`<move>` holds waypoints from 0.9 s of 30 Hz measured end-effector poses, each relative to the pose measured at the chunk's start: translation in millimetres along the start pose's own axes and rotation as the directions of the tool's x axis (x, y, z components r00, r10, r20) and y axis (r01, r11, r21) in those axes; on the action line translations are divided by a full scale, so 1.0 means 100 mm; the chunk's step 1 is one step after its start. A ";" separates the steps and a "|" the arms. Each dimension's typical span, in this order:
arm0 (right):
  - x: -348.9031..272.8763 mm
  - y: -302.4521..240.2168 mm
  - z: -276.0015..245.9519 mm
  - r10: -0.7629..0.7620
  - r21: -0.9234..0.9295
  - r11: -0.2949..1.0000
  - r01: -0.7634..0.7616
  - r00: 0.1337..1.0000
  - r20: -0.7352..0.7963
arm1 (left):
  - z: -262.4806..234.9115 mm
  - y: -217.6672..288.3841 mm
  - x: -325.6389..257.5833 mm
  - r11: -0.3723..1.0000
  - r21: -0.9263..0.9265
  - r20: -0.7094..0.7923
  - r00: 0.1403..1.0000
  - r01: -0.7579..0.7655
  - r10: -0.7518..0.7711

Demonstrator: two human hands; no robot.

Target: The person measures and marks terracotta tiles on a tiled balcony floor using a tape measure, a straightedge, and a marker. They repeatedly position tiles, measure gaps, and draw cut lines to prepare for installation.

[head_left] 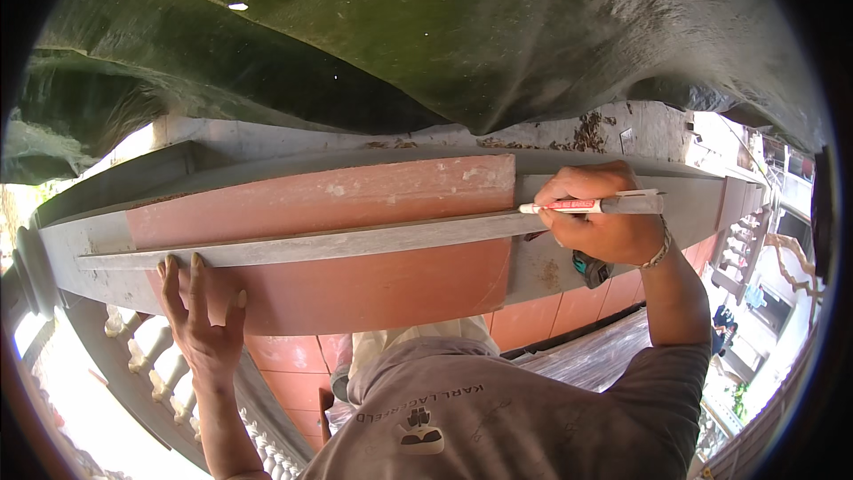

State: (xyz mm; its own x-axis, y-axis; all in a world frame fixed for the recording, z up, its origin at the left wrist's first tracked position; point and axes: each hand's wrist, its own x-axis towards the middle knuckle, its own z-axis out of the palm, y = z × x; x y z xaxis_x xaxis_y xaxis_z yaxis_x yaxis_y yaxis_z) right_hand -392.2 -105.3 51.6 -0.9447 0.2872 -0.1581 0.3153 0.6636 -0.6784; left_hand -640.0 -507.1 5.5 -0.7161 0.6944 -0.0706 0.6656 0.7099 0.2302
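Right hand (604, 222) up at the grey rail, fingers pinched round a white marker pen (591, 205) lying level, its tip touching the long grey straightedge (311, 246) just past the end of the terracotta tile (355, 249). That strip runs across the tile's face. Left hand (203, 320) presses flat against the tile's lower half, fingers spread wide, tips at the straightedge's under edge. Overhead, a dark green tarp (426, 27) sags low, crowding the top. White balusters (151, 364) show below left. Both forearms rise from below.
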 end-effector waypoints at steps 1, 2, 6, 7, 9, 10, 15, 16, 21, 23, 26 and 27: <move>0.00 -0.01 -0.02 0.011 -0.033 0.999 -0.010 1.000 0.019 | -0.01 0.00 0.01 1.000 -0.005 -0.003 1.000 -0.002 0.002; 0.00 -0.04 -0.06 0.069 -0.006 0.998 -0.069 0.997 0.015 | -0.01 0.00 0.02 0.999 -0.033 -0.017 0.999 -0.036 0.036; 0.21 -0.39 -0.05 0.057 0.118 0.992 -0.055 0.998 -0.017 | -0.04 -0.02 0.00 1.000 -0.023 -0.031 1.000 -0.003 0.002; 0.36 -0.49 0.02 -0.070 0.157 0.984 0.086 0.992 -0.101 | -0.04 -0.03 0.00 0.998 -0.055 -0.054 0.999 -0.013 0.010; 0.75 -0.68 0.25 -0.239 0.186 0.953 0.241 0.970 -0.029 | -0.05 -0.06 0.01 0.999 -0.010 -0.054 0.998 -0.033 0.032; 0.94 -0.80 0.39 -0.335 0.173 0.928 0.331 0.942 -0.009 | -0.07 -0.08 0.00 0.999 0.002 -0.054 0.997 -0.050 0.050; 1.97 -1.50 1.69 -0.519 0.402 0.766 0.502 0.851 -0.075 | -0.08 -0.13 0.03 0.999 -0.015 -0.041 0.999 -0.029 0.029; 2.16 -1.67 1.92 -0.531 0.389 0.748 0.538 0.837 -0.136 | -0.08 -0.13 0.03 1.000 -0.014 -0.038 0.999 -0.028 0.028; 2.67 -2.22 2.52 -0.534 0.321 0.770 0.552 0.832 -0.151 | -0.03 -0.14 -0.01 0.998 -0.057 -0.049 0.998 -0.039 0.037; 2.70 -2.31 2.59 -0.533 0.359 0.778 0.515 0.844 -0.054 | -0.01 -0.16 -0.01 0.997 -0.068 -0.071 0.997 -0.044 0.039; 2.71 -2.36 2.62 -0.545 0.380 0.772 0.509 0.838 -0.015 | 0.00 -0.18 -0.01 0.996 -0.075 -0.097 0.995 -0.039 0.032; 2.71 -2.37 2.63 -0.553 0.379 0.764 0.522 0.833 -0.030 | 0.00 -0.18 -0.01 0.996 -0.077 -0.095 0.995 -0.036 0.029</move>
State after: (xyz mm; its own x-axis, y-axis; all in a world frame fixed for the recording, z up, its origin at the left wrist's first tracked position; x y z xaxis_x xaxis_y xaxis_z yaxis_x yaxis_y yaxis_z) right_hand -746.2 -366.1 -19.1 -0.9582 -0.1070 0.2654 -0.2859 0.3955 -0.8728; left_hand -651.4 -521.1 1.5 -0.7135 0.7001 0.0286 0.6728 0.6731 0.3071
